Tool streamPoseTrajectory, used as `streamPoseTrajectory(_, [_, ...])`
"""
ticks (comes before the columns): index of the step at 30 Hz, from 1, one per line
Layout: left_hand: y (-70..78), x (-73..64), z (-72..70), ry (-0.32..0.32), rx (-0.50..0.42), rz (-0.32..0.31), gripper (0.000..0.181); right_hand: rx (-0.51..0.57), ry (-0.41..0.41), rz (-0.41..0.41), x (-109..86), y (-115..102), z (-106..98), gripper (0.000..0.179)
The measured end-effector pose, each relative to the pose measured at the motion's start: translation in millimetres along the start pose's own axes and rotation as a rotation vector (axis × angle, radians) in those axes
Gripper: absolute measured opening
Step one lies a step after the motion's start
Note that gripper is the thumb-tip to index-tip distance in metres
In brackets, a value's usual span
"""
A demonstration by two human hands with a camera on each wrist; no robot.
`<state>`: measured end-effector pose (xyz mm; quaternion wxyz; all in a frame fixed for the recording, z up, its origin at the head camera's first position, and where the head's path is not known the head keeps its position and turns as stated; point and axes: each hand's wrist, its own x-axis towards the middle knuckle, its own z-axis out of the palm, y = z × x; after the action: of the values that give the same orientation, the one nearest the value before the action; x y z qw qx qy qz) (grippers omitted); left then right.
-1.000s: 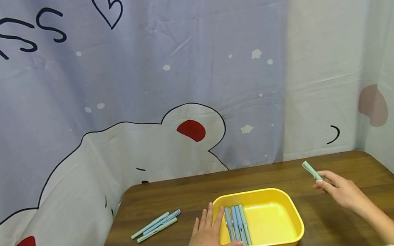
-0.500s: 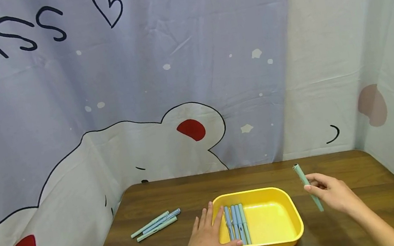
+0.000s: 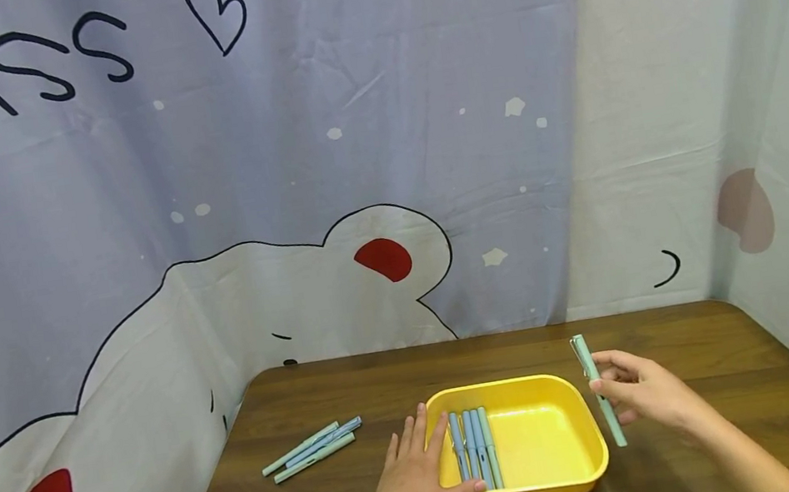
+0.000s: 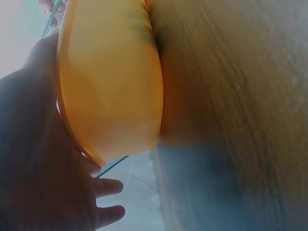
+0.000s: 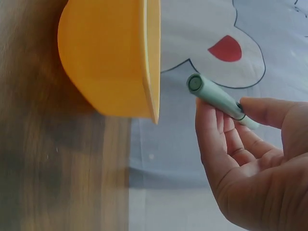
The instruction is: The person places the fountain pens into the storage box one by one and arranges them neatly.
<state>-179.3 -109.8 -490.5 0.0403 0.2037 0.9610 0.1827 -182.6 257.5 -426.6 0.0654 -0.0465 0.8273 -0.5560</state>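
Note:
My right hand [image 3: 646, 394] pinches a pale green pen [image 3: 588, 362] between thumb and fingers, just right of the yellow tray [image 3: 543, 444]. The pen stands nearly upright in the head view, its clip end at the top. In the right wrist view the pen's round end [image 5: 195, 83] points towards the tray. My left hand [image 3: 414, 479] rests spread over the tray's left side, thumb at the front rim. Several blue and green pens [image 3: 481, 448] lie side by side at the left inside the tray. The left wrist view shows straight fingers [image 4: 109, 186] beside the tray's outer wall.
Three more pens [image 3: 317, 450], two green and one blue, lie in a loose group on the brown wooden table [image 3: 382, 374], left of the tray. A printed curtain [image 3: 471, 143] hangs behind the table and along its sides.
My right hand has moved left towards the tray with the green pen, which has turned from slanting to nearly upright. The left hand and tray have stayed in place.

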Motion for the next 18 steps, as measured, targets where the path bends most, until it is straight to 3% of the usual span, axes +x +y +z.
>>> streamPoseTrajectory(7, [-0.5, 0.1, 0.3, -0.009, 0.005, -0.003, 0.105, 0.090, -0.048, 0.020, 3.1, -0.2, 13.5, 0.066])
streamPoseTrajectory(18, [-0.3, 0.1, -0.5, -0.002, 0.001, 0.004, 0.104, 0.123, -0.075, 0.067, 10.9, 0.0, 34.7, 0.062])
